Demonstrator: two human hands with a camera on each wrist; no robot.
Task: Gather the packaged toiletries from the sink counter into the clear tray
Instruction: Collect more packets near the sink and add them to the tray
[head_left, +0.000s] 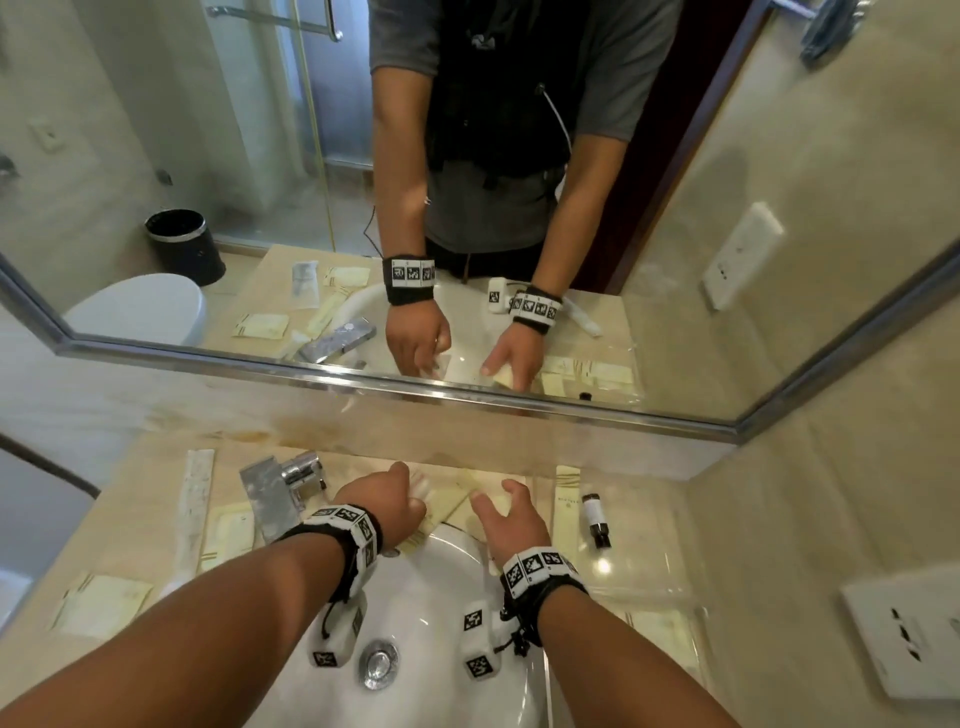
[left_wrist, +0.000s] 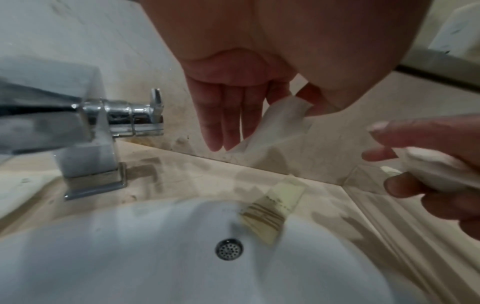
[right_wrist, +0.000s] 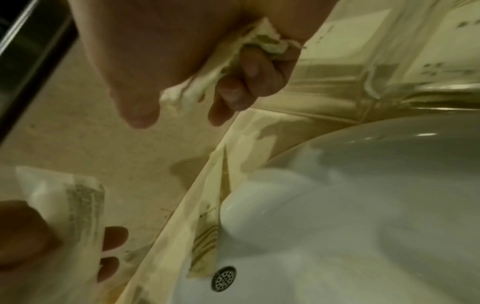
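Observation:
My left hand (head_left: 410, 488) reaches past the faucet and pinches a white packet (left_wrist: 280, 121) between thumb and fingers, just above the counter's back edge. My right hand (head_left: 498, 499) grips a crumpled cream packet (right_wrist: 233, 67), fingers curled round it. Between the hands, cream packets (head_left: 452, 504) lie on the counter and over the sink rim (right_wrist: 207, 216). The clear tray (head_left: 639, 545) sits to the right of the sink, holding a long cream packet (head_left: 566, 499), a small dark-capped bottle (head_left: 595, 519) and other packets (head_left: 660, 634). Left of the faucet lie a long white packet (head_left: 195, 499) and cream packets (head_left: 228, 530).
A chrome faucet (head_left: 280, 488) stands left of my left hand. The white basin (head_left: 426, 623) with its drain (head_left: 379, 662) lies under both wrists. Another cream packet (head_left: 101, 603) lies at the counter's front left. The mirror rises behind; a wall socket (head_left: 904, 634) is at right.

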